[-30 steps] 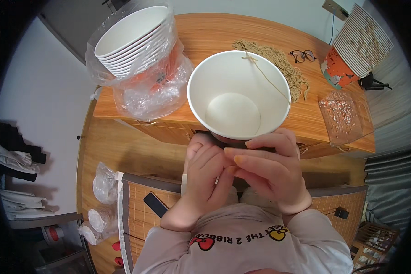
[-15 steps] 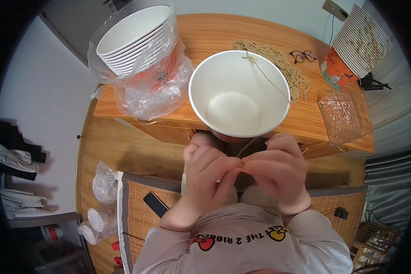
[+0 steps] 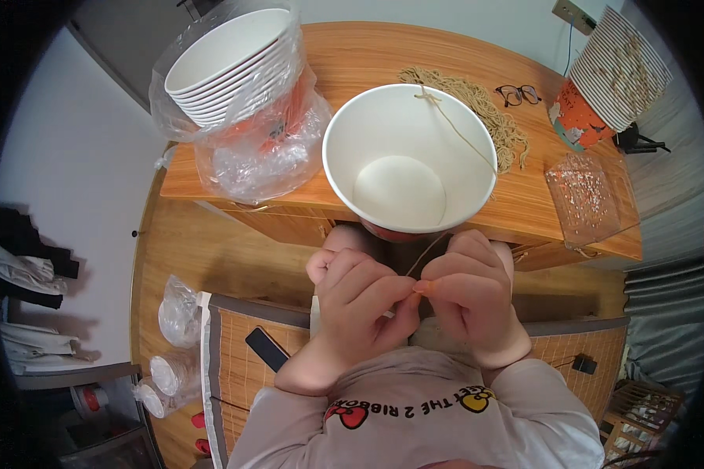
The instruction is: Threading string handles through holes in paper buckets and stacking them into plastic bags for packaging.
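Left hand (image 3: pixel 360 301) and right hand (image 3: pixel 475 293) pinch string (image 3: pixel 426 255) slanting away rightward toward the bucket (image 3: pixel 403 187); the right curls tighter than earlier.

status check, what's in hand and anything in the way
Left hand and right hand: fingers together, pinching tan string. Paper bucket just beyond, open mouth up. String bundle behind bucket, away from hands.

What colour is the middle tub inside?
The tub is white inside, clearest in the head view.

Left hand (image 3: pixel 364 303) and right hand (image 3: pixel 475 295) pinch cord (image 3: pixel 425 256) near white tub (image 3: pixel 360 148)
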`<state>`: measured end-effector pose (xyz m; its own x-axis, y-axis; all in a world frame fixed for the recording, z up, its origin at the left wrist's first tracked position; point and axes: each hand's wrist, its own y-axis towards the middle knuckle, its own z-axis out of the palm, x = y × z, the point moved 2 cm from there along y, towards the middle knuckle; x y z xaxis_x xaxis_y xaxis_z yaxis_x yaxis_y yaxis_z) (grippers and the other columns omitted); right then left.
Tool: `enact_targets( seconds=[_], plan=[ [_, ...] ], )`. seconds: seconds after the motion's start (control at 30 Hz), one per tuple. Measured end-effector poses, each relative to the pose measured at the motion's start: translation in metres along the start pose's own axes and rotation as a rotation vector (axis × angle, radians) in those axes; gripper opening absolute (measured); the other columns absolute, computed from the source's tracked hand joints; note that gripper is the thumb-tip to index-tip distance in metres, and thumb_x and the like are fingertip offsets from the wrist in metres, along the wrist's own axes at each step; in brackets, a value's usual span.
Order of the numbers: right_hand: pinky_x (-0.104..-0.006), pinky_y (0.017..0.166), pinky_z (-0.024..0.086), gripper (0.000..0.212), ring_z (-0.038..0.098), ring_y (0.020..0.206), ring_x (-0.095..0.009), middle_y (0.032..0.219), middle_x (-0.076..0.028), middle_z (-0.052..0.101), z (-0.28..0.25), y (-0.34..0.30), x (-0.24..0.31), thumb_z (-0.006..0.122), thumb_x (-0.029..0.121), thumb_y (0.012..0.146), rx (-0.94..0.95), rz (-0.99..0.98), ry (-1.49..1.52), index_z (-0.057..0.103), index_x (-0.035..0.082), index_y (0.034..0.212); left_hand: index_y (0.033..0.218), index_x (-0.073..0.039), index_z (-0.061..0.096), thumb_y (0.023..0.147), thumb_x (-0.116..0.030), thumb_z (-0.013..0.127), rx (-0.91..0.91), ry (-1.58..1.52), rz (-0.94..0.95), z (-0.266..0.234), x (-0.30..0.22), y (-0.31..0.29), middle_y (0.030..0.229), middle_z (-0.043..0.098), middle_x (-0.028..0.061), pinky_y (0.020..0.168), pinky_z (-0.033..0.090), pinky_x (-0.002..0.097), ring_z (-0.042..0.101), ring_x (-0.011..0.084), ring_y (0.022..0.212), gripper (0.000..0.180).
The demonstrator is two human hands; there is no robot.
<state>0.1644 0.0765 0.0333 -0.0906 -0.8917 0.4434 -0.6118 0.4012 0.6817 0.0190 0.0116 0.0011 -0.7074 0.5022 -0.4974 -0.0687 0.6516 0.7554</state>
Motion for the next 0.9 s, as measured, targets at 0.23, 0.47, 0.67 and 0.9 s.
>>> enact_targets(
  seconds=[0.23,0.47,0.67,0.9],
  plan=[
    [-0.035,0.063,0.04,0.012,0.051,0.066,-0.024,0.072,-0.003,0.057,0.003,0.001,0.0,0.067,0.003,0.071,0.011,0.086,0.046,0.063,0.008,0.082,0.081,-0.018,0.067,0.062,-0.012,0.073,-0.019,-0.001,-0.01,0.002,0.002,0.001,0.072,0.056,-0.0068,0.071,0.028,0.0331,0.052,0.015,0.067,0.021],
    [-0.036,0.063,0.041,0.01,0.052,0.065,-0.025,0.071,-0.005,0.057,0.003,0.001,-0.002,0.066,0.002,0.074,0.067,0.174,0.131,0.063,0.007,0.082,0.079,-0.018,0.066,0.061,-0.011,0.073,-0.026,0.001,-0.009,0.003,0.003,0.0,0.071,0.055,-0.0064,0.072,0.029,0.0329,0.051,0.0156,0.067,0.021],
    [-0.0362,0.062,0.041,0.013,0.051,0.064,-0.025,0.07,-0.005,0.057,0.005,0.003,-0.001,0.066,0.002,0.075,-0.016,0.194,0.101,0.063,0.006,0.087,0.076,-0.018,0.065,0.06,-0.01,0.072,-0.041,-0.008,-0.026,0.004,0.004,0.001,0.069,0.054,-0.006,0.071,0.029,0.0328,0.051,0.0156,0.066,0.019],
    [-0.0345,0.059,0.04,0.013,0.05,0.063,-0.025,0.072,-0.006,0.059,0.003,-0.011,-0.007,0.068,0.001,0.079,-0.164,0.233,0.125,0.063,0.004,0.09,0.073,-0.017,0.065,0.061,-0.009,0.072,-0.02,0.033,-0.096,0.003,0.009,0.001,0.066,0.052,-0.0053,0.071,0.028,0.0323,0.05,0.016,0.066,0.016]
  ],
)
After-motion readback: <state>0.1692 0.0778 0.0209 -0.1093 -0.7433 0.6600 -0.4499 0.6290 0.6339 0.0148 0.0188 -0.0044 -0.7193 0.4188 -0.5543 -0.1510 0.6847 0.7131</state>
